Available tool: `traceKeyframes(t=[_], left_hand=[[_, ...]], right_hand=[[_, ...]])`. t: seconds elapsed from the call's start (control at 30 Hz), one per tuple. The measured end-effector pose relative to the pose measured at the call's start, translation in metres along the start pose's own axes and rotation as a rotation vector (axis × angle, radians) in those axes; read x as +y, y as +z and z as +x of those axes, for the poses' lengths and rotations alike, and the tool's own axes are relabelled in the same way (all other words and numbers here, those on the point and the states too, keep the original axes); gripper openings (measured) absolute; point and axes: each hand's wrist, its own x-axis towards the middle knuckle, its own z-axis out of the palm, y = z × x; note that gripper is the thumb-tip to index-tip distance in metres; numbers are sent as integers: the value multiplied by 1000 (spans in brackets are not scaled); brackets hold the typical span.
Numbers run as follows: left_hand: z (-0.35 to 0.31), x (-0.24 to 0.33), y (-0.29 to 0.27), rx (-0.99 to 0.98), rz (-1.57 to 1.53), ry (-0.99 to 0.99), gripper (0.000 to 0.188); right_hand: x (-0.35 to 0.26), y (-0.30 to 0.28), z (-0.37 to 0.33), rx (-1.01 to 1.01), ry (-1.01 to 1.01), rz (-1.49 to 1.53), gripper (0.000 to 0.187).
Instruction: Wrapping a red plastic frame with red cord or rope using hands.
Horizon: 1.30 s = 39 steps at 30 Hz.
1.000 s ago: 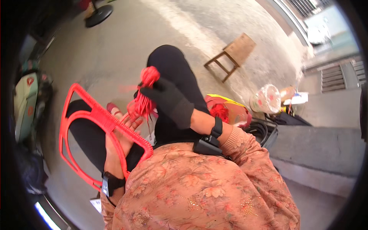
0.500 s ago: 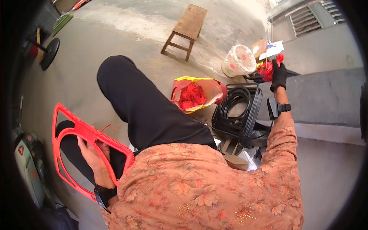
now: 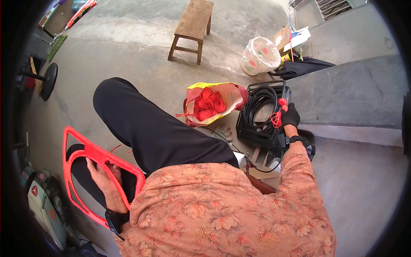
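"Frame (image 3: 95,150), red, over the person's left leg (image 3: 81,171). What holds it?"

"Left hand (image 3: 102,177), bare, fingers curled round its inner curve. Other side?"

"Right hand (image 3: 291,115), gloved in black, well out sideways, fingers closed on a loose string bundle (image 3: 276,120), red, over the right edge of a cable coil (image 3: 247,112); contact unclear."

"Nearby?"

"Open bag (image 3: 234,97), more red yarn (image 3: 209,105) inside, between right thigh (image 3: 171,141) and cable; wooden stool (image 3: 195,19), pale bucket (image 3: 259,55) farther off."

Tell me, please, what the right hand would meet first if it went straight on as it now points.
Probably the far corner of the black rack, just ahead of the right hand; depth is unclear, so it might pass above.
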Motion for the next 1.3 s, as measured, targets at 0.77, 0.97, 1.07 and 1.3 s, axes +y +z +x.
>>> traceKeyframes(t=[0.77, 0.97, 1.07, 1.3], left_hand=[[-9, 21, -6, 39, 132, 155, 38], [14, 8, -12, 147, 123, 134, 34], [9, 16, 0, 105, 168, 69, 42], [-2, 19, -4, 69, 167, 77, 27]], right_hand=[[-34, 5, -6, 100, -446, -182, 28], [-87, -33, 13, 264, -665, 130, 30], [-184, -80, -7, 213, -850, 377, 28], [-412, -123, -115, -118, -1317, 968, 21]])
